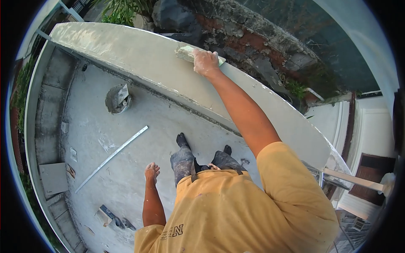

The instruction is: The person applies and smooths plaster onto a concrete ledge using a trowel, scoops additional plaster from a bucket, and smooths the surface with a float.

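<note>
My right hand [206,62] is closed around a pale, plaster-smeared float [185,53], which lies against the grey top of the wall [160,63] near its outer edge. White residue covers the fingers. My left hand [152,171] hangs low beside my body, over the floor, with fingers slightly apart and nothing in them. A bucket [118,100] with a trowel [122,93] in it stands on the floor at the foot of the wall.
On the concrete floor [139,147] lie a long metal straightedge [112,159], a square board [53,178] and a box-like item [105,214]. Rubble and rock [253,42] drop away beyond the wall. A wooden bar [354,179] juts in at the right.
</note>
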The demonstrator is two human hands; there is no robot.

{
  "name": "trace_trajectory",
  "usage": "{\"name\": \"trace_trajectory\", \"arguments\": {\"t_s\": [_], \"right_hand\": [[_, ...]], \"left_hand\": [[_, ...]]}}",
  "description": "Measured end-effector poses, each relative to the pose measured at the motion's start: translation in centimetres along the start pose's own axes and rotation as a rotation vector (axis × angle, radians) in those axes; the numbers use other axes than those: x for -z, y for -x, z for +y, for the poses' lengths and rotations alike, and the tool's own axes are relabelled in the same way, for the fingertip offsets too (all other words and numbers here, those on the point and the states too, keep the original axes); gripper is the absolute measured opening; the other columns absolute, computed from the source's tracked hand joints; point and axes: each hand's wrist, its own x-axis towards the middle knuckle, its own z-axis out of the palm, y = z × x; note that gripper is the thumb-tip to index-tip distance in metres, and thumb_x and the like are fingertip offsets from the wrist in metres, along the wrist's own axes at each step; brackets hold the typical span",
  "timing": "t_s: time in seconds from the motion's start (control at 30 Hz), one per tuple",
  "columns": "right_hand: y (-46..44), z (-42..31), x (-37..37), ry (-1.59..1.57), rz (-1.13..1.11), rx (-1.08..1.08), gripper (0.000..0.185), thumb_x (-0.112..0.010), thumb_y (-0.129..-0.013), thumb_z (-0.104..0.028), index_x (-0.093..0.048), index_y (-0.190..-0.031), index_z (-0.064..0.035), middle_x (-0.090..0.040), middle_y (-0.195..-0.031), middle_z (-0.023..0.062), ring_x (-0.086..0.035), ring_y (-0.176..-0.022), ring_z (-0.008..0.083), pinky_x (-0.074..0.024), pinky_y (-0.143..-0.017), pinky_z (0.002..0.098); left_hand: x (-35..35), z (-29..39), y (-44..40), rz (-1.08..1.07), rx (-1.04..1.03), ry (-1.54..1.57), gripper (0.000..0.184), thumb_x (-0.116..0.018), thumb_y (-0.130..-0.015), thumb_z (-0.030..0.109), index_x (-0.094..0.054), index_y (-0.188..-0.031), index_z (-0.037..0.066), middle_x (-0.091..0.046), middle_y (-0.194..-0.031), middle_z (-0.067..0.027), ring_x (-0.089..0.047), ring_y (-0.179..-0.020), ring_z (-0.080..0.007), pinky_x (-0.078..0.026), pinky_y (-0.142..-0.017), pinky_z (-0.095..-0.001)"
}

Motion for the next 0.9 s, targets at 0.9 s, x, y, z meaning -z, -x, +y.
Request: {"name": "trace_trajectory", "arguments": {"t_s": [0.9], "right_hand": [[8.6, 14.2, 6.0, 0.049, -0.244, -0.184, 0.041, -0.064, -0.068, -0.008, -0.060, -0.108, -0.0118, -0.066, -0.105, 0.0161, -0.062, -0.104, 0.0357, -0.0494, -0.088, 0.0439]], "left_hand": [[-4.8, -8.4, 3.4, -0.038, 0.120, -0.072, 0.036, -0.059, -0.092, 0.026, -0.056, -0.122, 0.006, -0.063, -0.098, -0.0074, -0.063, -0.082, -0.0188, -0.051, -0.067, -0.0329]]}}
